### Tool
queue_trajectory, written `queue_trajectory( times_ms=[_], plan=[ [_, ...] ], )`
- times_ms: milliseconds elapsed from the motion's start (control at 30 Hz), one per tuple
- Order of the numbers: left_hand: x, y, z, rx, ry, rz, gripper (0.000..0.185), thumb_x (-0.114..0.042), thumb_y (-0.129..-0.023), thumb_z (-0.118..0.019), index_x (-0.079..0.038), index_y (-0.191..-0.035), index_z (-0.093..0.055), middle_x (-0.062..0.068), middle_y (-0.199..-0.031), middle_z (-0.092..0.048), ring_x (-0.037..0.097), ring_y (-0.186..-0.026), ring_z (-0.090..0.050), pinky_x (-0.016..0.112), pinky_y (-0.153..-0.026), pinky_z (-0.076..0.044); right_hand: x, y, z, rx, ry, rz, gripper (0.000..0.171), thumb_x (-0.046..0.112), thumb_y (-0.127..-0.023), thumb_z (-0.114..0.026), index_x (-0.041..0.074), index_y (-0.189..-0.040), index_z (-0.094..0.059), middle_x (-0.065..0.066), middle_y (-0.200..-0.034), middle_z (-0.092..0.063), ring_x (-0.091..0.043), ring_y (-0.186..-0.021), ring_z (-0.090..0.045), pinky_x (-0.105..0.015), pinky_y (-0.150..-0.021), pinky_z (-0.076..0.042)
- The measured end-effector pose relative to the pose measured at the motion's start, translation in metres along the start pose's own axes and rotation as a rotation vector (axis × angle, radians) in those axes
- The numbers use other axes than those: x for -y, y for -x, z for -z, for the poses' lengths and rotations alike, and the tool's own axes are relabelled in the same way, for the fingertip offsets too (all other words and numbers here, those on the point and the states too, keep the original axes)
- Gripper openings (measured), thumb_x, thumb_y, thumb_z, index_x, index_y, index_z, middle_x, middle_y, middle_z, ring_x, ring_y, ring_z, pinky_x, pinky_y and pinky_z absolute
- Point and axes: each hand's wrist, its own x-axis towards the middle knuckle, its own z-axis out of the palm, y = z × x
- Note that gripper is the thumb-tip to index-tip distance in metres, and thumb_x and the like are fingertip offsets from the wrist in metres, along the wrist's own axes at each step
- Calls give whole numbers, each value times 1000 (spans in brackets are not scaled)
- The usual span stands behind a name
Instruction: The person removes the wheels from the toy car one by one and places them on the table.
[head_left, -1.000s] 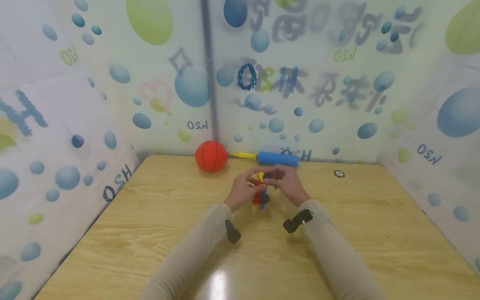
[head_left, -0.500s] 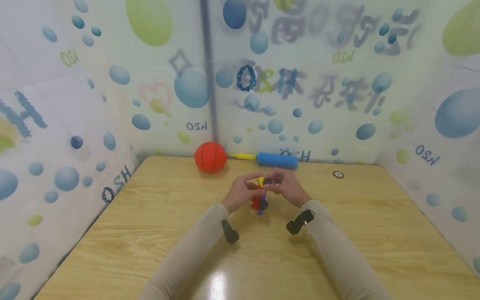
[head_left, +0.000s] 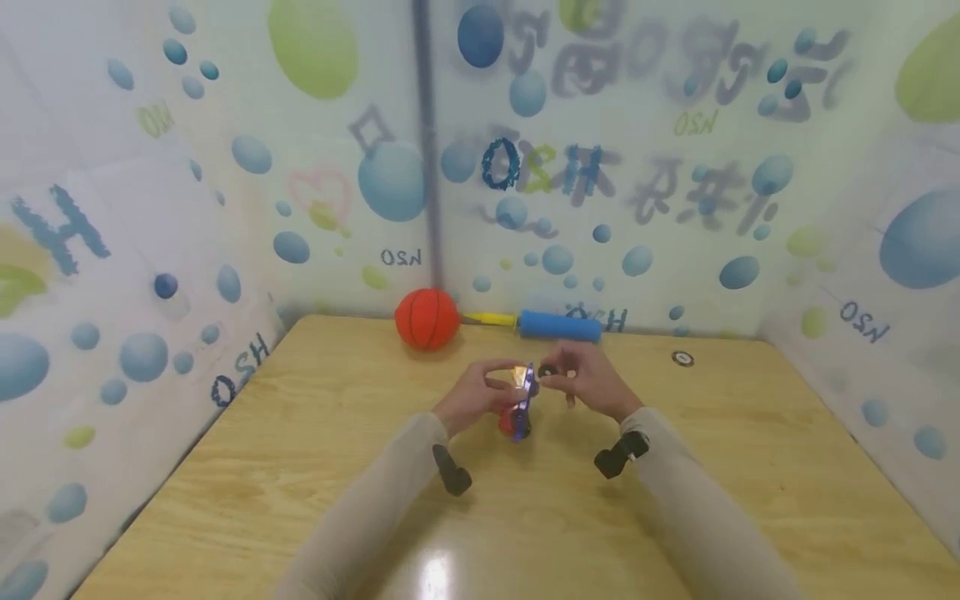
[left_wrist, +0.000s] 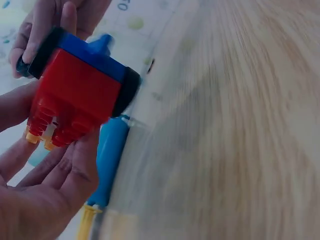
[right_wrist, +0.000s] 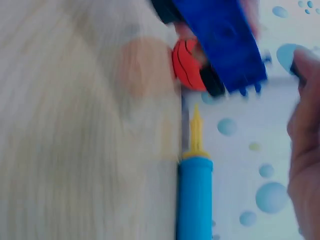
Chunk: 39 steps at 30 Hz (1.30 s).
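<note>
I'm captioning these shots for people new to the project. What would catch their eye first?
The red and blue toy block car, held up over the middle of the wooden table by the left hand, with the right hand beside it. Next, the orange ball and the blue pump by the back wall.

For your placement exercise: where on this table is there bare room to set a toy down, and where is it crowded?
Bare wood runs along the near edge of the table and both sides outside the sleeves. Crowded: the back edge with basketball and pump, and the centre, where both hands work the toy block.
</note>
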Motion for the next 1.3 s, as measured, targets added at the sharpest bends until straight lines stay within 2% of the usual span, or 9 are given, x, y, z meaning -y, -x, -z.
queue_trajectory(
  times_ms=[133, 300, 433, 633, 800, 1067, 1300],
  plan=[
    [-2, 4, 6, -50, -71, -19, 53, -16, -88, -77, -19, -138, -60, 16, -110, -74, 18, -85, -73, 37, -78, -62, -4, 2, 9, -40, 10, -67, 19, 17, -90, -76, 6, -104, -70, -22, -84, -67, -23, -63, -65, -40, -59, -57],
    [-5, 2, 7, -58, -97, -30, 51, -13, -88, -77, -21, -136, -61, 16, -106, -74, 17, -81, -71, 34, -74, -62, -16, 0, 10, -53, -12, -125, 30, 12, -87, -77, 3, -115, -70, -20, -86, -70, -32, -67, -66, -43, -59, -58],
    [-6, 3, 9, -89, -112, -23, 50, -13, -89, -76, -23, -136, -61, 15, -107, -73, 18, -82, -70, 33, -74, -61, -26, -3, 6, -28, -20, -189, 31, 7, -87, -75, 0, -117, -69, -20, -91, -73, -23, -67, -66, -37, -58, -57],
    [-8, 8, 9, -95, -110, -38, 49, -13, -89, -76, -23, -135, -62, 14, -107, -72, 17, -85, -69, 32, -73, -61, -42, -7, 1, -18, -6, -278, 30, -1, -85, -73, -5, -115, -68, -22, -90, -74, -15, -65, -66, -32, -56, -56],
    [-9, 11, 9, -103, -114, -29, 49, -13, -89, -76, -24, -134, -62, 14, -107, -71, 17, -84, -69, 32, -72, -61, -51, -13, -2, -16, 69, -344, 30, 0, -83, -74, -4, -112, -70, -19, -90, -74, -12, -67, -65, -28, -57, -55],
    [-7, 10, 8, -107, -111, -19, 49, -14, -90, -75, -24, -136, -61, 15, -110, -70, 18, -86, -69, 32, -73, -61, -64, -23, -6, -5, 139, -383, 28, 5, -81, -78, 0, -108, -71, -17, -90, -74, -14, -66, -66, -28, -61, -56],
    [-7, 12, 9, -105, -87, -27, 50, -14, -90, -75, -24, -136, -60, 15, -109, -69, 17, -83, -68, 31, -72, -60, -65, -27, -7, -11, 291, -385, 25, 8, -80, -77, 2, -104, -72, -16, -94, -73, -22, -82, -68, -33, -73, -56]
  ],
)
